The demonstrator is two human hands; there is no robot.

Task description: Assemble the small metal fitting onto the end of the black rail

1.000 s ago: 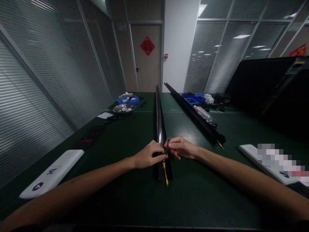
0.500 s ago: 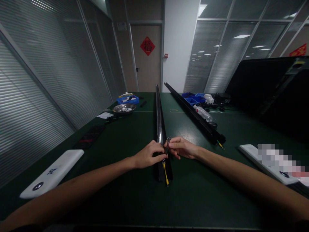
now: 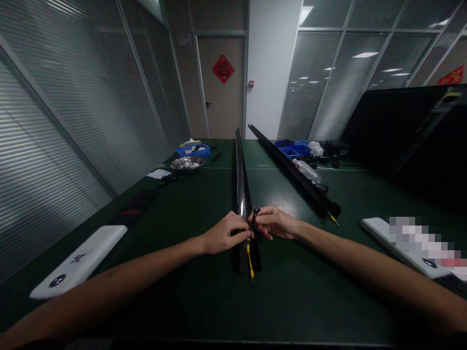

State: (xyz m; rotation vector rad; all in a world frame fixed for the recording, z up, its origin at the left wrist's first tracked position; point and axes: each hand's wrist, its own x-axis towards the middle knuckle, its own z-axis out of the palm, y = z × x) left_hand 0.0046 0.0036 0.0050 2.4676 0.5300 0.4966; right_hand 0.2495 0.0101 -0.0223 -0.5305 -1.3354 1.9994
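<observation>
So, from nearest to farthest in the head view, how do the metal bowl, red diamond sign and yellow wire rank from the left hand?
From the left hand:
1. Yellow wire: just to its right, at the near end of the black rail.
2. Metal bowl: farther up the table, leftward.
3. Red diamond sign: beyond, on the door.

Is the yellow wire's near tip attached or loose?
Loose, apparently: the yellow wire ends just past the middle black rail, joined to nothing visible.
</observation>
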